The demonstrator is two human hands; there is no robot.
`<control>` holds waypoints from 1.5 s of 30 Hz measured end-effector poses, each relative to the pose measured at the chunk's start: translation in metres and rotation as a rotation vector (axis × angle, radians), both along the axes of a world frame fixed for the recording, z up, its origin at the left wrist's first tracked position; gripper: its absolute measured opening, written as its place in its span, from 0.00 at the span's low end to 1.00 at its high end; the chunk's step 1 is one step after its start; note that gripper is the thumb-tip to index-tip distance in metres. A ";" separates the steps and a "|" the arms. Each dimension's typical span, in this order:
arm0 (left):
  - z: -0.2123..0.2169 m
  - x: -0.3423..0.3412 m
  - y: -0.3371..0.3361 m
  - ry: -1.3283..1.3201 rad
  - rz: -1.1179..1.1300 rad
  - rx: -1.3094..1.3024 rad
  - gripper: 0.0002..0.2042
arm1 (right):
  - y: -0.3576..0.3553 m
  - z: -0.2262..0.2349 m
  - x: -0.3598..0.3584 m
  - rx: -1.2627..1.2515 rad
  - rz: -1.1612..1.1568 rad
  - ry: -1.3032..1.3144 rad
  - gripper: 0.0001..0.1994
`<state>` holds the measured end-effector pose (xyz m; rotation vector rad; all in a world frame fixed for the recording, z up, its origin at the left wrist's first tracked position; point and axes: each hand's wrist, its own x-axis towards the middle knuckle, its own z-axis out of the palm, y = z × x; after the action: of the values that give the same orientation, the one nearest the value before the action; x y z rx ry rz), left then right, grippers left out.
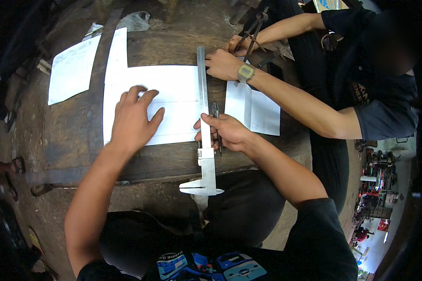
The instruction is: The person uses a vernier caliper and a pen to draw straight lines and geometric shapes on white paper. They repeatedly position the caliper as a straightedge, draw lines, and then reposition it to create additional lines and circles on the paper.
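My right hand (pixel 232 133) grips a long steel vernier caliper (pixel 208 171) by its beam, thumb on top. The caliper lies lengthwise, with its jaws toward me past the table's near edge and its beam reaching away over the paper. A dark pen (pixel 215 110) is tucked in the fingers of the same hand. My left hand (pixel 132 117) hovers over or rests on the left part of a large white sheet (pixel 173 83); I cannot tell whether it touches. Its fingers are apart and hold nothing. Faint straight lines cross the sheet.
At the right, another person's hand (pixel 224 64) wearing a wristwatch (pixel 245 72) is near the beam's far end; their other hand holds a dark metal tool with two legs (pixel 254 33). A folded white paper (pixel 262 114) and a printed sheet (pixel 74 70) lie on the wooden table (pixel 75 133).
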<state>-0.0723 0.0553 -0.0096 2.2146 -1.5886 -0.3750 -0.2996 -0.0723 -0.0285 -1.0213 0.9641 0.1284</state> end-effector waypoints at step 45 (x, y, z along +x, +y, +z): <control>-0.001 -0.131 0.000 0.549 0.217 0.247 0.09 | -0.035 0.008 -0.020 -1.296 0.513 0.176 0.16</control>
<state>-0.2037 0.0554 -0.0106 2.1654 -1.0450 -1.0540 -0.3196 -0.1074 -0.0200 -2.4808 0.8817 -0.0036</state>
